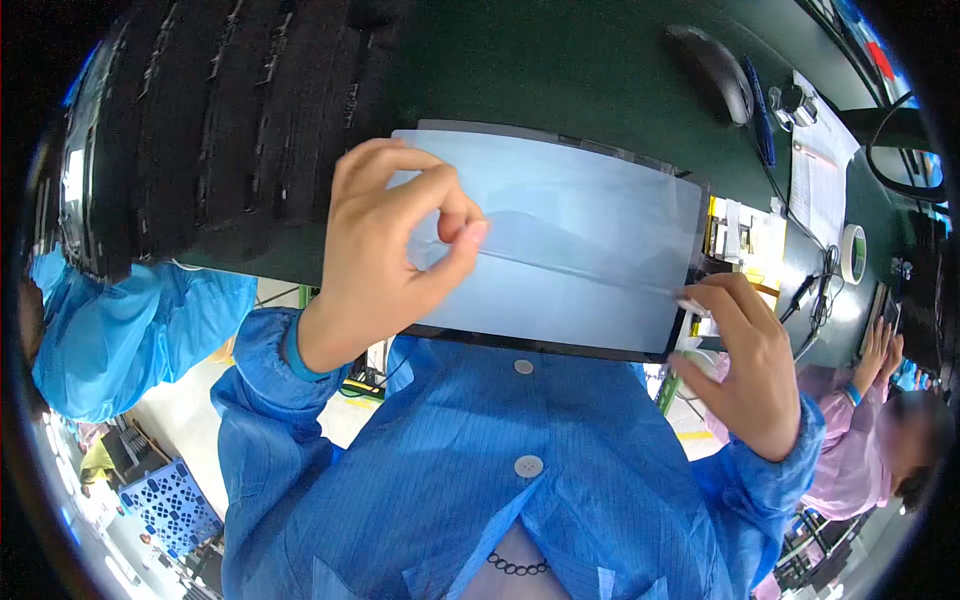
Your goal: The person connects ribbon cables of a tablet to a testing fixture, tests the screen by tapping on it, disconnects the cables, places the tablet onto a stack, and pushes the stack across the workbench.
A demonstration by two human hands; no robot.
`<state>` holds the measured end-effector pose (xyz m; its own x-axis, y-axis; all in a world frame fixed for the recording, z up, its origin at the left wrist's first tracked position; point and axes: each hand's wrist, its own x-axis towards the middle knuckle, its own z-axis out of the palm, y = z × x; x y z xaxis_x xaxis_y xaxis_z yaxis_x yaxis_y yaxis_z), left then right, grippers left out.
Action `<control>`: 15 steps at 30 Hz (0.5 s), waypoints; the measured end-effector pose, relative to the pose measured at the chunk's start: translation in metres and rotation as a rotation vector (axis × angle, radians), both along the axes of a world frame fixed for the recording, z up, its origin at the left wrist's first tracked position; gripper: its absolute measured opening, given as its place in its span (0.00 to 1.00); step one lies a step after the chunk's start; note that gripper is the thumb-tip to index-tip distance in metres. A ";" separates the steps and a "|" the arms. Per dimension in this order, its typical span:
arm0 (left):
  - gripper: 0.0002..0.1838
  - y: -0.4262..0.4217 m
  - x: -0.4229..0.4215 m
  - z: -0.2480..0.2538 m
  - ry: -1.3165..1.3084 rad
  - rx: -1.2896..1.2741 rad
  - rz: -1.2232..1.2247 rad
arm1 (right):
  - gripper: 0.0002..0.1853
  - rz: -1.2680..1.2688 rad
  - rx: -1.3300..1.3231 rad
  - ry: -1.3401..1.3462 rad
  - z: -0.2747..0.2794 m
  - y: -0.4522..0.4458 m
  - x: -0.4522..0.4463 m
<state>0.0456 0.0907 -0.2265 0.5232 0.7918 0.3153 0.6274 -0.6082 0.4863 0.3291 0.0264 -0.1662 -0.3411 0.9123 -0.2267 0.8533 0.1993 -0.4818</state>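
Observation:
A flat display panel (570, 300) with a pale, lit-looking face and dark border lies before me at the table's edge. A clear film (560, 235) is partly lifted over it, its bent edge running across the middle. My left hand (385, 240) pinches this film between thumb and index finger above the panel's left part. At the panel's right edge is my right hand (745, 350), thumb and fingers apart. Its fingertips are by the film's far end, beside a small white bit I cannot make out.
Dark slotted stacks (220, 120) stand on the left. A computer mouse (715, 75), a blue pen (760, 110), paper sheets (820, 180), a tape roll (853, 253) and cables (825, 290) lie to the right. Co-workers in blue (130, 330) and pink (840, 440) sit at either side.

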 end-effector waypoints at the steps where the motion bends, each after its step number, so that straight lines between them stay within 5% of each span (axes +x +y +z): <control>1: 0.03 0.001 0.001 0.001 0.008 0.001 0.027 | 0.18 -0.079 -0.003 -0.044 -0.008 -0.004 0.004; 6: 0.35 -0.001 -0.012 0.023 0.287 -0.092 -0.214 | 0.13 -0.314 0.289 -0.017 -0.028 0.001 -0.017; 9: 0.39 -0.003 -0.021 0.016 0.178 -0.177 -0.245 | 0.11 -0.381 0.352 0.122 -0.034 0.005 -0.057; 11: 0.36 -0.003 -0.020 0.018 0.213 -0.207 -0.244 | 0.11 -0.131 0.460 0.329 -0.048 0.004 -0.084; 15: 0.19 -0.010 -0.017 0.017 0.288 -0.243 -0.174 | 0.14 0.158 0.566 0.765 -0.061 -0.017 -0.136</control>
<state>0.0284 0.0807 -0.2091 0.6950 0.7173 -0.0485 0.6569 -0.6062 0.4484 0.1928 0.0094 -0.2276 -0.3418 0.7491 0.5675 0.2916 0.6586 -0.6937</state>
